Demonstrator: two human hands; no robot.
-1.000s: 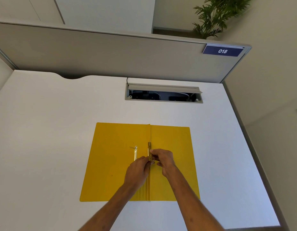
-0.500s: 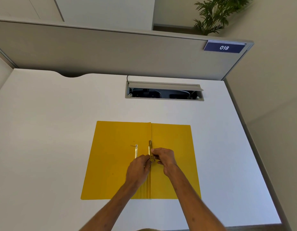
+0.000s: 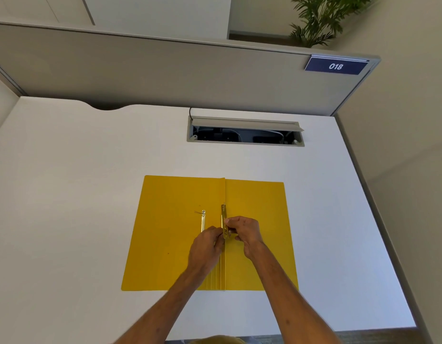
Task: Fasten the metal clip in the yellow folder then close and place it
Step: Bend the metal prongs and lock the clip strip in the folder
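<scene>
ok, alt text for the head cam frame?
Both hands, left hand and right hand, pinch a metal clip at the spine of an open yellow folder lying flat on a white desk. A second metal strip lies just left.

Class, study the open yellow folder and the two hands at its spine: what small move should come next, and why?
Probably press the gold metal clip bar flat along the spine. Both the left hand and the right hand pinch it near the fold, and the open yellow card folder lies flat on the white desk. A second metal strip lies loose on the left leaf, so fastening looks unfinished.

Left hand (image 3: 207, 247), right hand (image 3: 246, 232) pinched together
</scene>
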